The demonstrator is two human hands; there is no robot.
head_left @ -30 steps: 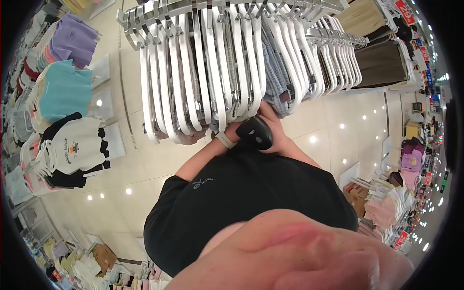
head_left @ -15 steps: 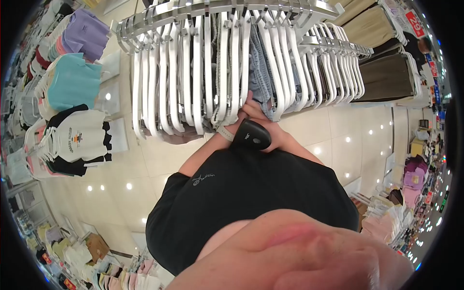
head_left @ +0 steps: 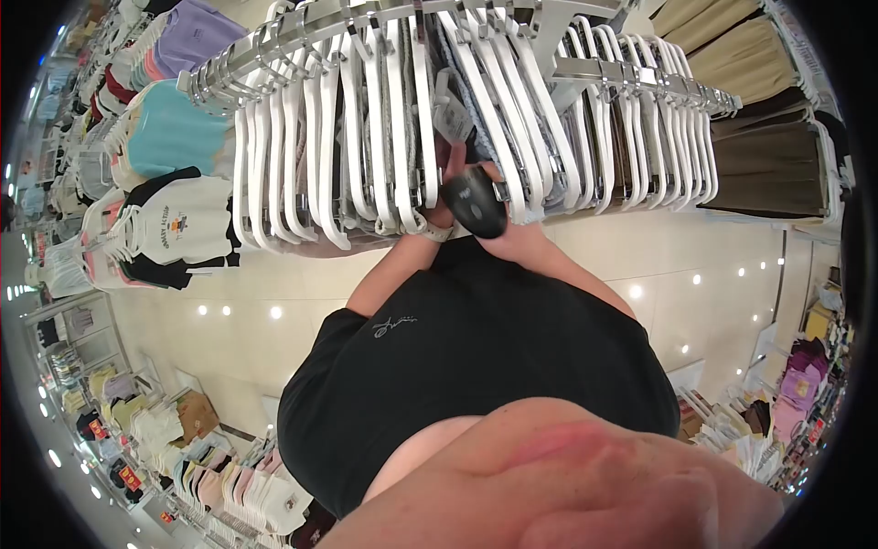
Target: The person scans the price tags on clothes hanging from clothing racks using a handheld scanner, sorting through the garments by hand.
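Note:
My right hand (head_left: 501,240) is wrapped round a black handheld barcode scanner (head_left: 476,203), whose front end points in between the hangers. My left hand (head_left: 442,216), with a pale watch band (head_left: 437,231) at the wrist, reaches into a gap on the rack. Its raised fingers meet the lower end of a whitish, see-through tag (head_left: 450,119); the scanner and a hanger hide part of this hand. Blue denim clothing (head_left: 468,91) hangs just right of the tag. White hangers (head_left: 373,137) with grey garments crowd the left side of the gap.
A chrome rail (head_left: 311,46) carries the hangers, and a second rail (head_left: 640,71) with more hangers continues to the right. Shirts (head_left: 187,224) hang at the left, brown trousers (head_left: 764,160) at the right. Pale tiled floor (head_left: 302,284) lies below.
Hangers beside my hands have parted, and the tag now shows in the gap. Both hands and the scanner sit slightly higher in view. The camera view has shifted.

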